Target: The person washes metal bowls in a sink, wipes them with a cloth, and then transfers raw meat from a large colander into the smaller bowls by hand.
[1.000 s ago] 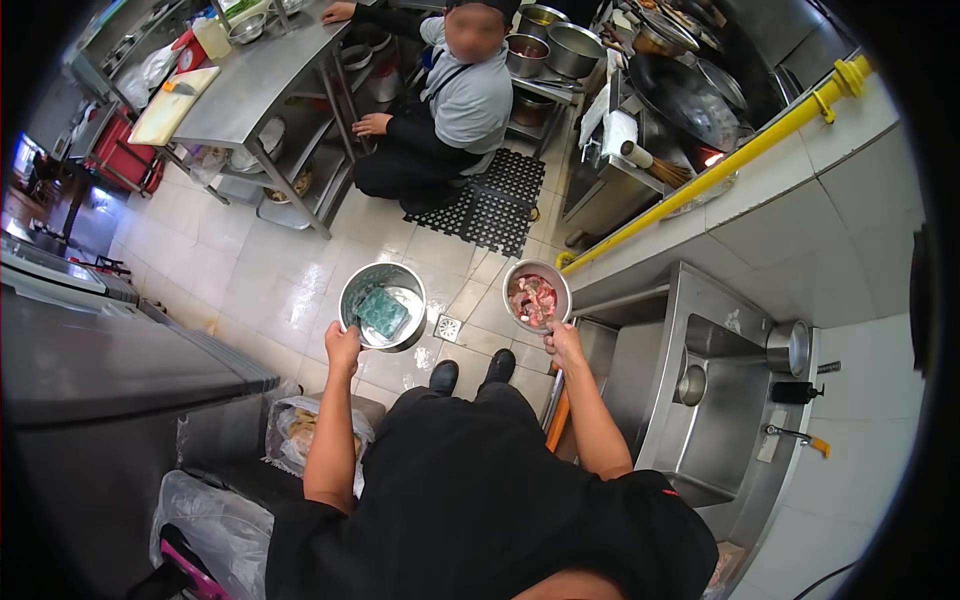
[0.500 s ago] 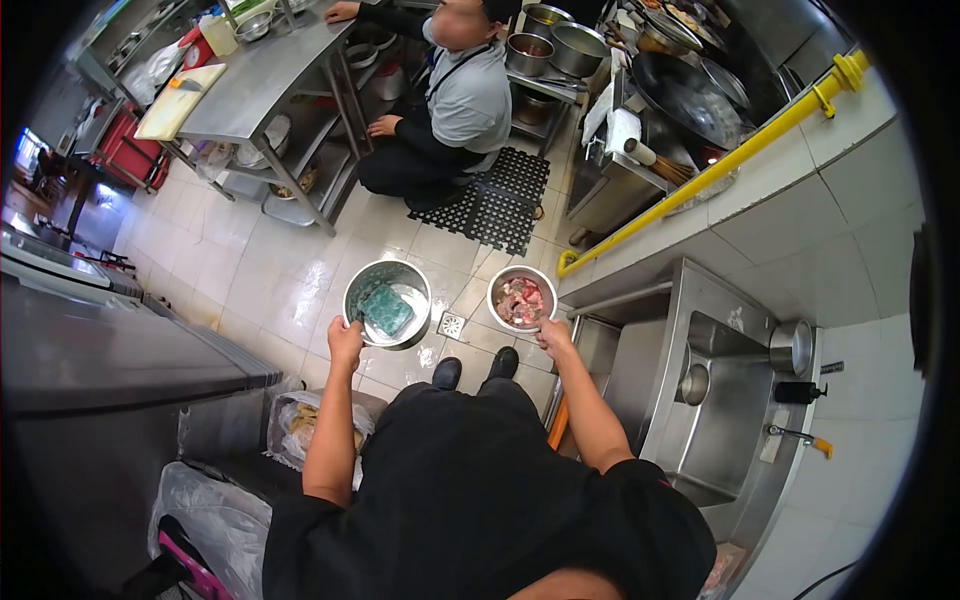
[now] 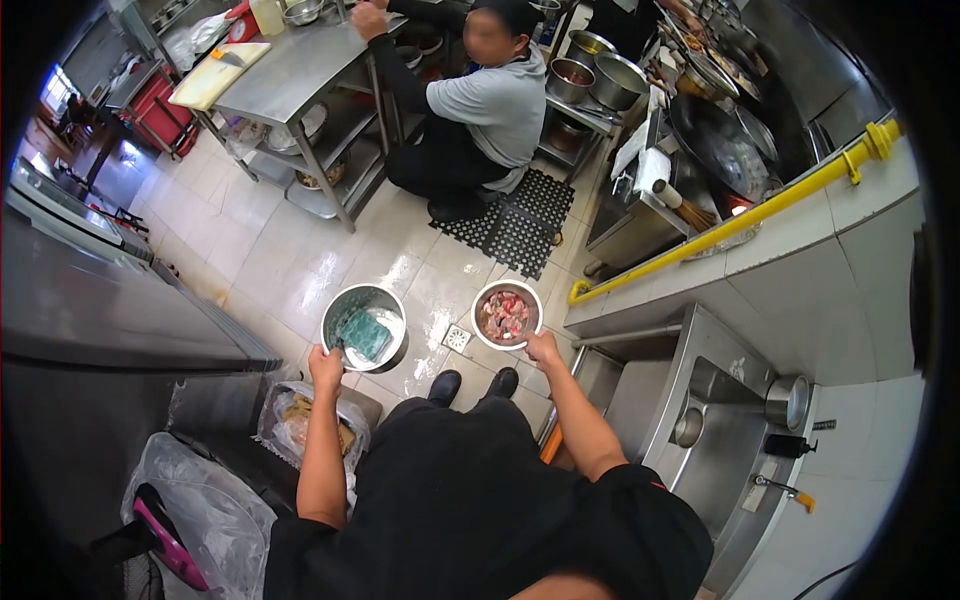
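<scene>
My left hand [image 3: 326,370] is closed on the near rim or handle of a deep metal pot [image 3: 394,352]. Inside that pot lies a green, block-like item [image 3: 364,335], possibly frozen or wrapped. My right hand [image 3: 543,350] grips the near edge of a smaller metal bowl [image 3: 536,318], which contains red and pale chunks of raw meat [image 3: 506,316]. Both vessels hang apart in front of me, above the tiled floor, with their openings facing up. My fingertips are partly hidden against the rims.
A co-worker [image 3: 490,100] squats by a steel table [image 3: 290,80] ahead, near a black perforated mat [image 3: 510,222]. A sink [image 3: 690,450] and yellow pipe [image 3: 740,210] line the right; a steel cabinet [image 3: 110,310] stands left. The floor tiles look wet around a drain [image 3: 457,338].
The pot and bowl have shifted slightly left in view, still in my hands. The co-worker's head has turned, and their lower hand has come up from the knee to near the table edge.
</scene>
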